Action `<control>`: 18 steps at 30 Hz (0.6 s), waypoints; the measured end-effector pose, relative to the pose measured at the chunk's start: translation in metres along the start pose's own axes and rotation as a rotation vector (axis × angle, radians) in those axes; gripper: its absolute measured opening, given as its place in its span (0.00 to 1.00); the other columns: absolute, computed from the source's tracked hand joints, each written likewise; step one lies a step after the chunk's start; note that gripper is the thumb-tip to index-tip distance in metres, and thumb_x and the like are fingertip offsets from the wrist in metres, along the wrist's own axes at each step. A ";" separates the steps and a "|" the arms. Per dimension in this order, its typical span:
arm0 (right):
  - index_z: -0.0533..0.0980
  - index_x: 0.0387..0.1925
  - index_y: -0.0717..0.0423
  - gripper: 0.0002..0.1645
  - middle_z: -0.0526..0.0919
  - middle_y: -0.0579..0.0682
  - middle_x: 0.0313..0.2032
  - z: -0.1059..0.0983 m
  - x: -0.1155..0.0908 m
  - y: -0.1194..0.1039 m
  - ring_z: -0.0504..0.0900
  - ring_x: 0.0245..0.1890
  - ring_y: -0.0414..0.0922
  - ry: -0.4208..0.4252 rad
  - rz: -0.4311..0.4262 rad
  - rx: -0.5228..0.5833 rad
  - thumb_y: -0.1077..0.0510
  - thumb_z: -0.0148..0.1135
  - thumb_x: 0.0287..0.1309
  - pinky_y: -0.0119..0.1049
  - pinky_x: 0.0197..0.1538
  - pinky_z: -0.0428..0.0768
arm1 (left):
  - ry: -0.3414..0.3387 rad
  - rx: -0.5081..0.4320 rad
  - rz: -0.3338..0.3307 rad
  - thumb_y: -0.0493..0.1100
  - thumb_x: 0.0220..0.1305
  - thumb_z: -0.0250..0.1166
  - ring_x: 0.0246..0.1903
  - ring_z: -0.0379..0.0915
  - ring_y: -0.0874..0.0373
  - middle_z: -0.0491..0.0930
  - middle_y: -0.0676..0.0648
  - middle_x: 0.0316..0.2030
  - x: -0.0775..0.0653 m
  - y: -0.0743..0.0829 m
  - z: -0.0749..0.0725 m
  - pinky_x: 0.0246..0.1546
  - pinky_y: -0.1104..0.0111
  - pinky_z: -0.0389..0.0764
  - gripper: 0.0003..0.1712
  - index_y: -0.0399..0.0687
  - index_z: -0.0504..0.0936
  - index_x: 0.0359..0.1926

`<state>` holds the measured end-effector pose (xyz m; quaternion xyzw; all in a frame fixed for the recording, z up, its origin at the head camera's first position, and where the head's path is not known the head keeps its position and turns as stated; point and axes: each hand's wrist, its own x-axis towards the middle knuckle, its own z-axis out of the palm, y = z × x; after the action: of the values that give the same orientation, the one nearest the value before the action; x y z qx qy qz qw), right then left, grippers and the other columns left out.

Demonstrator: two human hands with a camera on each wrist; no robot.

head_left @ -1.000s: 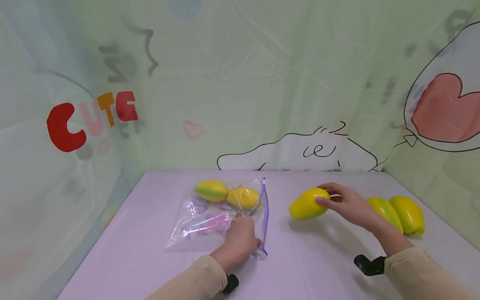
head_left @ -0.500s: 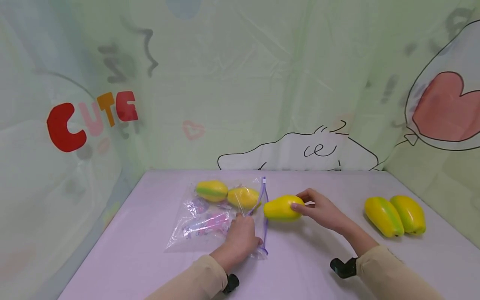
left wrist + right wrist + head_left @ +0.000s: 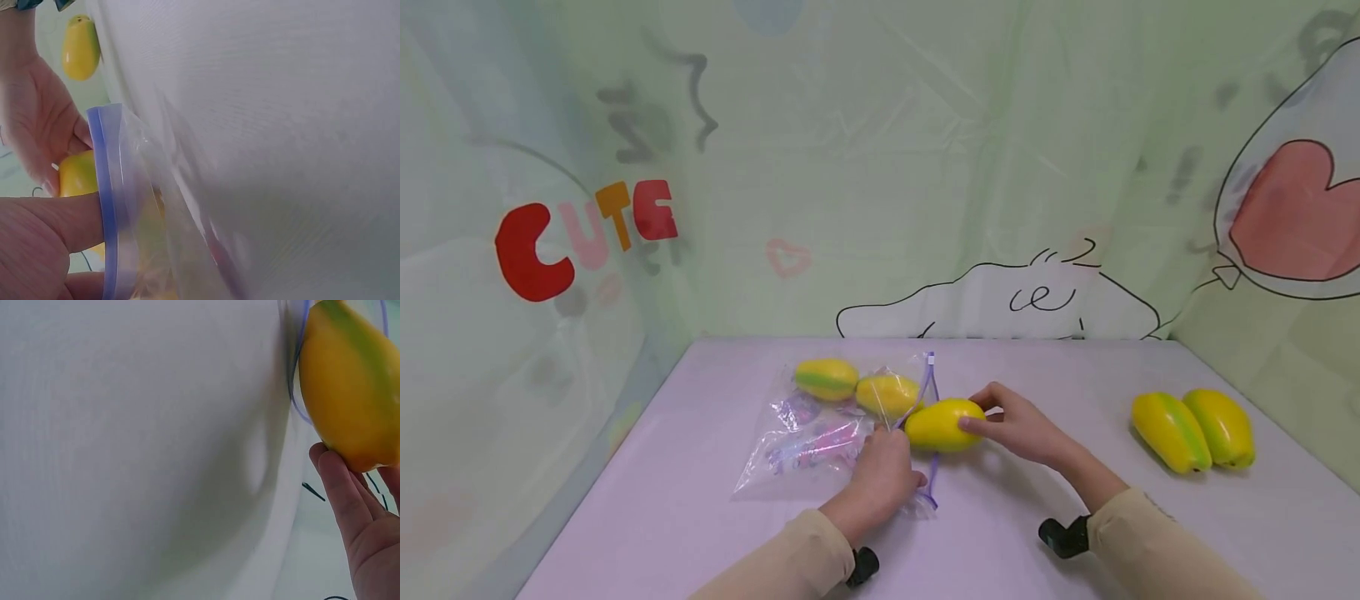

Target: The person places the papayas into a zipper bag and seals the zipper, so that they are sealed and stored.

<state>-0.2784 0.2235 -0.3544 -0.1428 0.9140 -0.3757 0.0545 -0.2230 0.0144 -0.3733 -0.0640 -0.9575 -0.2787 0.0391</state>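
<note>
A clear zip bag [image 3: 758, 473] with a purple zip edge [image 3: 104, 164] lies flat, its mouth facing right. Two yellow-green papayas are inside: one papaya [image 3: 826, 380] at the far left, the other papaya [image 3: 883, 394] nearer the mouth. My left hand [image 3: 880, 473] grips the mouth's edge, thumb on the purple strip in the left wrist view. A third papaya [image 3: 942, 425] is held by its blunt end in the fingers and thumb of my right hand [image 3: 1026, 429]. Its narrow end sits at the bag's opening, with the zip strip around it in the right wrist view [image 3: 353, 387].
Two more papayas lie side by side at the right of the table, a left papaya [image 3: 1171, 432] and a right papaya [image 3: 1221, 427]. Pale printed curtain [image 3: 887, 167] closes off the back and both sides of the lilac tabletop [image 3: 647, 508].
My right hand has carried its papaya leftward from the table's middle right to the bag's mouth. My left hand has kept its grip on the bag's edge.
</note>
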 end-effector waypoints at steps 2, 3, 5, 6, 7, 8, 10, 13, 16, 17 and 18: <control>0.73 0.52 0.62 0.28 0.80 0.60 0.54 0.003 0.001 0.001 0.82 0.53 0.54 -0.007 -0.011 0.004 0.45 0.68 0.64 0.49 0.59 0.83 | 0.003 -0.009 -0.008 0.40 0.44 0.84 0.41 0.79 0.40 0.81 0.30 0.44 -0.001 0.001 -0.001 0.53 0.52 0.82 0.28 0.25 0.84 0.43; 0.73 0.52 0.62 0.27 0.80 0.60 0.54 0.004 0.001 0.002 0.82 0.53 0.54 -0.012 -0.019 0.005 0.46 0.69 0.64 0.49 0.59 0.83 | 0.005 -0.010 -0.009 0.40 0.44 0.84 0.41 0.79 0.40 0.81 0.30 0.45 -0.001 0.001 -0.001 0.53 0.53 0.83 0.28 0.25 0.84 0.43; 0.73 0.50 0.62 0.26 0.80 0.60 0.53 0.006 0.002 0.003 0.83 0.52 0.53 -0.019 -0.028 0.012 0.47 0.70 0.63 0.49 0.58 0.83 | 0.007 -0.014 -0.012 0.40 0.45 0.84 0.40 0.78 0.41 0.81 0.30 0.45 -0.002 0.001 -0.001 0.54 0.53 0.83 0.28 0.25 0.84 0.43; 0.72 0.50 0.61 0.26 0.80 0.60 0.54 0.007 0.002 0.003 0.83 0.51 0.53 -0.024 -0.028 0.018 0.47 0.70 0.62 0.49 0.58 0.83 | 0.009 -0.016 -0.012 0.39 0.45 0.84 0.40 0.78 0.41 0.81 0.30 0.45 -0.002 0.001 -0.002 0.54 0.53 0.83 0.28 0.24 0.84 0.43; 0.72 0.49 0.61 0.25 0.80 0.60 0.54 0.008 0.002 0.003 0.83 0.51 0.53 -0.030 -0.032 0.026 0.48 0.70 0.62 0.49 0.58 0.84 | 0.008 -0.017 -0.015 0.39 0.46 0.83 0.40 0.78 0.41 0.81 0.30 0.45 -0.002 0.001 -0.002 0.54 0.53 0.83 0.27 0.24 0.84 0.43; 0.72 0.49 0.61 0.25 0.80 0.60 0.54 0.009 0.002 0.003 0.84 0.51 0.53 -0.032 -0.030 0.036 0.49 0.71 0.62 0.48 0.57 0.84 | 0.007 -0.017 -0.017 0.39 0.46 0.83 0.41 0.78 0.41 0.81 0.29 0.47 -0.003 0.002 -0.002 0.55 0.53 0.82 0.27 0.24 0.84 0.43; 0.71 0.48 0.60 0.24 0.79 0.60 0.55 0.010 0.001 0.003 0.84 0.51 0.53 -0.036 -0.033 0.045 0.49 0.71 0.62 0.48 0.57 0.84 | 0.011 -0.013 -0.016 0.39 0.46 0.83 0.42 0.79 0.41 0.81 0.28 0.50 -0.003 0.002 -0.003 0.55 0.52 0.82 0.27 0.24 0.85 0.43; 0.70 0.48 0.60 0.24 0.79 0.61 0.55 0.012 -0.001 0.003 0.84 0.52 0.54 -0.019 -0.038 0.040 0.49 0.71 0.62 0.48 0.57 0.84 | 0.022 -0.001 -0.009 0.39 0.46 0.83 0.45 0.80 0.38 0.80 0.25 0.53 -0.003 0.001 -0.003 0.56 0.52 0.82 0.27 0.24 0.85 0.42; 0.70 0.48 0.60 0.25 0.79 0.62 0.56 0.014 -0.002 0.003 0.84 0.54 0.59 0.020 -0.067 0.017 0.50 0.72 0.62 0.49 0.57 0.84 | 0.027 -0.005 -0.004 0.39 0.46 0.83 0.48 0.81 0.36 0.77 0.22 0.57 -0.002 0.002 -0.004 0.57 0.51 0.81 0.27 0.23 0.85 0.42; 0.69 0.48 0.60 0.25 0.80 0.62 0.56 0.015 -0.002 0.004 0.84 0.55 0.60 0.036 -0.079 0.012 0.50 0.72 0.62 0.50 0.57 0.84 | 0.024 -0.007 -0.004 0.39 0.47 0.83 0.49 0.81 0.35 0.76 0.21 0.58 -0.002 0.002 -0.005 0.57 0.51 0.81 0.27 0.22 0.85 0.43; 0.69 0.48 0.60 0.25 0.80 0.62 0.56 0.015 -0.002 0.004 0.84 0.55 0.61 0.050 -0.091 0.010 0.51 0.72 0.61 0.50 0.57 0.84 | 0.023 -0.009 -0.005 0.40 0.47 0.83 0.49 0.81 0.35 0.76 0.21 0.58 -0.002 0.002 -0.006 0.57 0.51 0.81 0.28 0.22 0.85 0.43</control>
<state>-0.2745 0.2168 -0.3685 -0.1744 0.9059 -0.3857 0.0152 -0.2209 0.0132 -0.3676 -0.0586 -0.9557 -0.2840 0.0494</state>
